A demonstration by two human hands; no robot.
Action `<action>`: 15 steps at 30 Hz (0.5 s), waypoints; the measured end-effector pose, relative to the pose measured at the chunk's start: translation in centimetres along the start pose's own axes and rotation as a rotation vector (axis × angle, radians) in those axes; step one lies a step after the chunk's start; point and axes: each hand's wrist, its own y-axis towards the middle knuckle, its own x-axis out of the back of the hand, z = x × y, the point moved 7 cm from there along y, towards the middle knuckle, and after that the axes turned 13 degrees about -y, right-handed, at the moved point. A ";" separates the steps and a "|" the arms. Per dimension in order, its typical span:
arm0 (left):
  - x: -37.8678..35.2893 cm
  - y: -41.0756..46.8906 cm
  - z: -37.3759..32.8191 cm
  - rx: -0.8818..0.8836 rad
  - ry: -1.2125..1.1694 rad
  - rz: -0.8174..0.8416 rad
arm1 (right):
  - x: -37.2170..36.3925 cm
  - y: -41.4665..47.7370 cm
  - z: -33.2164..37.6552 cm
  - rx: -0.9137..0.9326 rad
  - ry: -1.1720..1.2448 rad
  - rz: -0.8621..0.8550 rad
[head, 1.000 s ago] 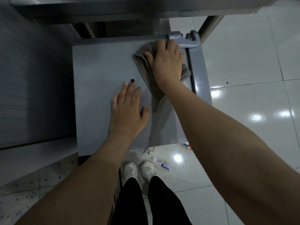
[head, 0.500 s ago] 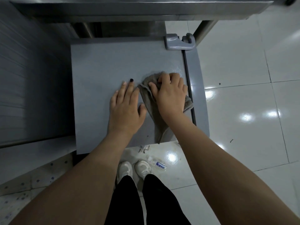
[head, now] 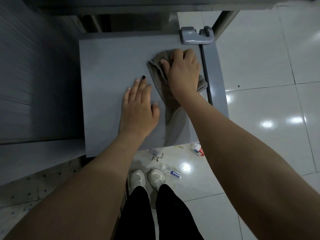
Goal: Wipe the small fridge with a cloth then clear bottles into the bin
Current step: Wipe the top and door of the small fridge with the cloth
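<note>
Two hands rest on the flat grey top of the small fridge (head: pixel 110 70), which fills the middle of the frame. The left hand (head: pixel 138 106) lies open and flat on the top, just left of the middle, with its fingers spread a little and one dark nail showing. The right hand (head: pixel 183 70) is a bit higher and to the right. It presses down on a grey-brown cloth (head: pixel 166 99), with its fingers curled over the bunched part. The rest of the cloth trails down the fridge top toward the lower edge, just beside the left hand's thumb. A grey hinge piece (head: pixel 195 36) sits at the upper right corner of the fridge top, near the right hand.

Below the fridge, on the shiny white tiled floor (head: pixel 259 84), lie small bottles. One clear bottle with a blue label (head: pixel 172 173) lies just beside the person's white shoes (head: pixel 147 179). Another bottle with a red label (head: pixel 198 148) lies near the fridge's lower edge, partly hidden by the right arm. Some small bits of litter (head: pixel 155 153) lie between them.
</note>
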 end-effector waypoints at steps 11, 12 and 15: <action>2.9 -0.7 1.3 -0.028 -0.282 0.093 | 1.3 -9.9 -2.0 0.010 0.328 -0.076; 3.1 -1.4 1.7 -0.028 -0.258 0.093 | 1.5 -10.9 -2.1 0.018 0.353 -0.093; 3.6 -3.3 2.9 -0.007 -0.190 0.057 | 1.8 -14.5 -0.7 0.153 0.363 -0.134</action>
